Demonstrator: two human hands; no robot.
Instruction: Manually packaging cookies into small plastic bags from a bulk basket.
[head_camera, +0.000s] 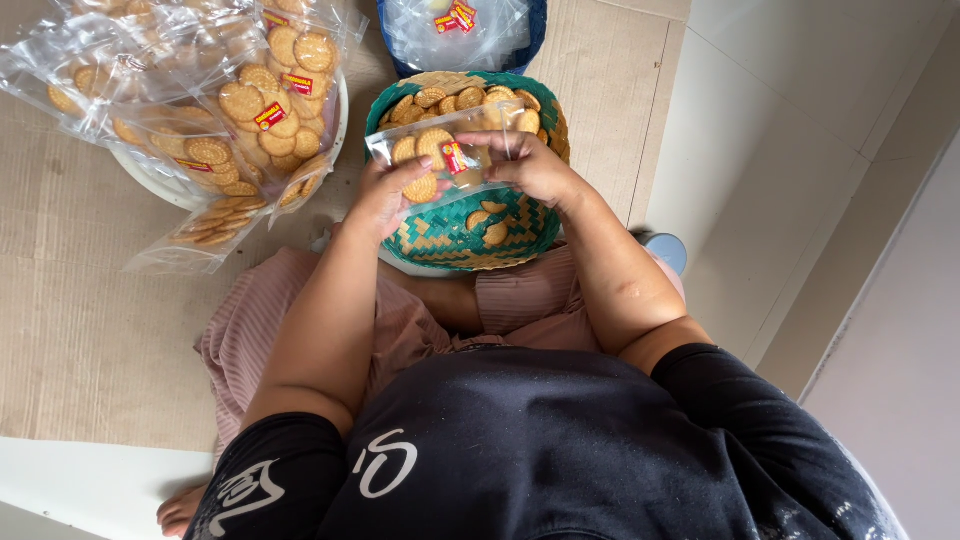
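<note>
Both hands, left hand (385, 195) and right hand (530, 165), grip a clear plastic biscuit bag (440, 150) over the green-and-tan woven basket (450, 240); best kept level, fingers pinching its mouth.

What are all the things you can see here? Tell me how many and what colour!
Clear bag of biscuits: one, golden biscuits, held over the basket.
Woven basket: one, green and tan, in front of the person, loose biscuits inside.
Filled bags: many, clear, piled on a white bowl, upper left.
Empty bags: a stack, clear, in a blue container, top.
Cardboard: tan, on the floor.
Left hand: grips the bag's left end.
Right hand: pinches its right end.
</note>
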